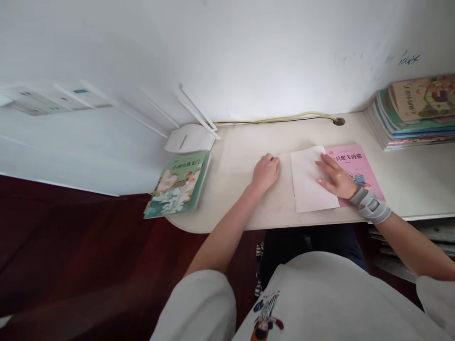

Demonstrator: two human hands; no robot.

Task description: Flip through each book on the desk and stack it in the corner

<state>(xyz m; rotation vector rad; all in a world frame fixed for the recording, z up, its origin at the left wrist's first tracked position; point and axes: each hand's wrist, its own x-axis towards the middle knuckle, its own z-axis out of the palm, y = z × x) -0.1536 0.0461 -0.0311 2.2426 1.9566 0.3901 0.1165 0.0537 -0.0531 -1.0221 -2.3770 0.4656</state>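
Observation:
My left hand (266, 172) rests on the white desk with its fingers curled into a fist, and nothing shows in it. To its right, a sheet of white paper (308, 187) lies over the left part of a pink book (355, 173). My right hand (336, 177) is open, its fingers spread across the sheet's right edge and its palm over the book's cover. A grey wrist band (371, 206) wraps my right wrist. Part of the pink cover is hidden under the paper and the hand.
At the desk's left end, a green book (179, 182) juts over the edge, in front of a white router (190, 139) with several antennas. Cables (270, 121) run along the wall to a desk hole (339, 121). A stack of books (415, 116) stands at right.

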